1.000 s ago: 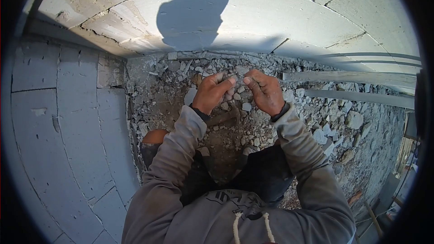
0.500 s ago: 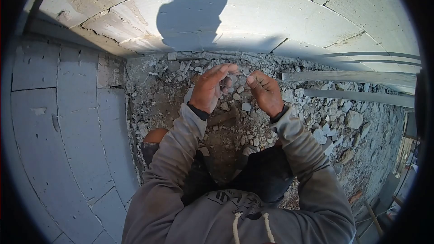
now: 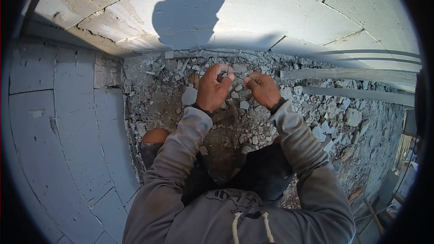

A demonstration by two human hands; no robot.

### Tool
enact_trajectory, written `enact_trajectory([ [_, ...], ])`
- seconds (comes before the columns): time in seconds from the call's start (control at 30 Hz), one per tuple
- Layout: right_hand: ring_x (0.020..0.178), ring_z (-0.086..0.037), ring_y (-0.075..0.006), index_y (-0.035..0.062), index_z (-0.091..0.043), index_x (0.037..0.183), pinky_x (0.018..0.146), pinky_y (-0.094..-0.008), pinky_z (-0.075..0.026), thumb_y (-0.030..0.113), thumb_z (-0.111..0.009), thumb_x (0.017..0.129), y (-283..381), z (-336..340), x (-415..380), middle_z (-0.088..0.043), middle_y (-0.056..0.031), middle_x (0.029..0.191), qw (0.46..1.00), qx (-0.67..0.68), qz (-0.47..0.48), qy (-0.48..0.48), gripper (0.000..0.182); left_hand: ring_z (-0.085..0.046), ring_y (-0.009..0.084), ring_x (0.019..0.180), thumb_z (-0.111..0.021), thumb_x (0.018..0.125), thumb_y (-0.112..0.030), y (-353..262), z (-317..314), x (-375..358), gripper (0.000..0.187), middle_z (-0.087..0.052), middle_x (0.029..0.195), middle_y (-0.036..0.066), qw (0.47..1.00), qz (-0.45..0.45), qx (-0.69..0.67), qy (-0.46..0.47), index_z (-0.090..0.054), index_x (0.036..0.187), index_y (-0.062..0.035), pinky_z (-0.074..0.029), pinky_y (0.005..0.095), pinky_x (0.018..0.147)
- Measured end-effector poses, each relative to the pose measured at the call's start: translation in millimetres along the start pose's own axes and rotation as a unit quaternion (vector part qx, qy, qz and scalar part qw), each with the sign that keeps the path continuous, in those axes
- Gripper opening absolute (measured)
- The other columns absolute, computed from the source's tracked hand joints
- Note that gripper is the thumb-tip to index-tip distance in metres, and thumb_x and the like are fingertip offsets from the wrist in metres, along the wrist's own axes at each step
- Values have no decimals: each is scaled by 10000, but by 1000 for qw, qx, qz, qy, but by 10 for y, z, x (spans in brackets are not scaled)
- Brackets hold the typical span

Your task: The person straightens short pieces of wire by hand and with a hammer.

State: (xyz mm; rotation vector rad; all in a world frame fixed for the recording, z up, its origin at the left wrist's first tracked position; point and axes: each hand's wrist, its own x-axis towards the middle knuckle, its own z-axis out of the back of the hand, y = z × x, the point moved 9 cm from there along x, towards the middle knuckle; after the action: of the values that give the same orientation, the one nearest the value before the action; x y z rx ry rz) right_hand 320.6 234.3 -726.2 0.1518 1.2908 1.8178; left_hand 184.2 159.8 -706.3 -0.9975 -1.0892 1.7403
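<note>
My left hand [image 3: 215,88] is raised over the rubble [image 3: 271,122], its thumb and fingers brought together in a pinch around something too small to make out. A short gap to the right of it, my right hand [image 3: 263,89] is also closed, with thumb and forefinger pressed together; whatever it holds is too tiny to tell. On the ground below and between the hands lies a hammer-like tool [image 3: 226,115], partly blending with the dirt.
A pale block wall [image 3: 271,13] curves across the front, with a head's shadow on it. Another block wall [image 3: 72,131] stands at the left. Long metal strips [image 3: 352,76] lie at the right over broken stones. My knees are bent below.
My left hand has turned and its fingers have closed from a looser, more open shape. My right hand has shifted slightly, and the small shiny item between the hands no longer shows clearly.
</note>
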Motion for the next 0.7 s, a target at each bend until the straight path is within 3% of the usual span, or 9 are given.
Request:
enact_trajectory([
  [0.07,616,-551,-307,37,-587,771,596,-402,-416,258,-538,879,73,-34,-20,-543,-147,614,1000,-23,13,-12,251,-603,125,687,-561,894,-166,15,169,3,218,-624,895,63,988,-85,-6,-127,-585,1052,-19,-487,268,605],
  [0.1,628,-553,-337,37,-577,769,599,-412,-419,265,-537,879,132,-44,-35,-548,-155,628,998,-47,27,-25,256,-603,125,687,-561,894,-166,-7,172,11,218,-624,895,63,988,-86,-5,-125,-585,1052,-19,-487,268,605],
  [0.17,630,-553,-340,38,-569,772,598,-412,-420,263,-535,882,258,-79,-82,-549,-153,635,996,-56,44,-45,253,-609,141,719,-553,905,-173,195,214,19,249,-630,928,71,972,20,-189,-136,-583,1088,-8,-495,278,643],
  [0.37,616,-557,-312,44,-558,793,583,-398,-425,237,-519,907,262,-9,31,-547,-146,648,991,16,117,-57,227,-586,127,758,-543,918,-252,90,241,5,325,-625,930,61,940,69,-317,-102,-573,1138,-14,-474,260,707],
  [0.47,575,-558,-303,51,-556,803,545,-390,-425,225,-522,911,328,5,-19,-542,-134,628,979,38,177,-93,209,-589,111,718,-553,910,-202,115,253,29,285,-632,924,74,939,67,-321,-101,-582,1089,18,-474,237,674],
  [0.53,552,-561,-303,58,-557,814,523,-390,-425,224,-527,911,360,59,-79,-538,-127,609,973,45,193,-121,195,-575,108,714,-546,914,-248,159,244,31,294,-625,919,57,947,84,-294,-96,-582,1066,1,-471,244,668],
  [0.7,546,-563,-369,85,-539,840,484,-437,-421,233,-519,911,473,140,-150,-530,-136,556,966,-84,194,-151,165,-598,121,717,-534,918,-322,249,227,50,315,-618,891,42,966,71,-210,-134,-577,981,-16,-472,250,627],
])
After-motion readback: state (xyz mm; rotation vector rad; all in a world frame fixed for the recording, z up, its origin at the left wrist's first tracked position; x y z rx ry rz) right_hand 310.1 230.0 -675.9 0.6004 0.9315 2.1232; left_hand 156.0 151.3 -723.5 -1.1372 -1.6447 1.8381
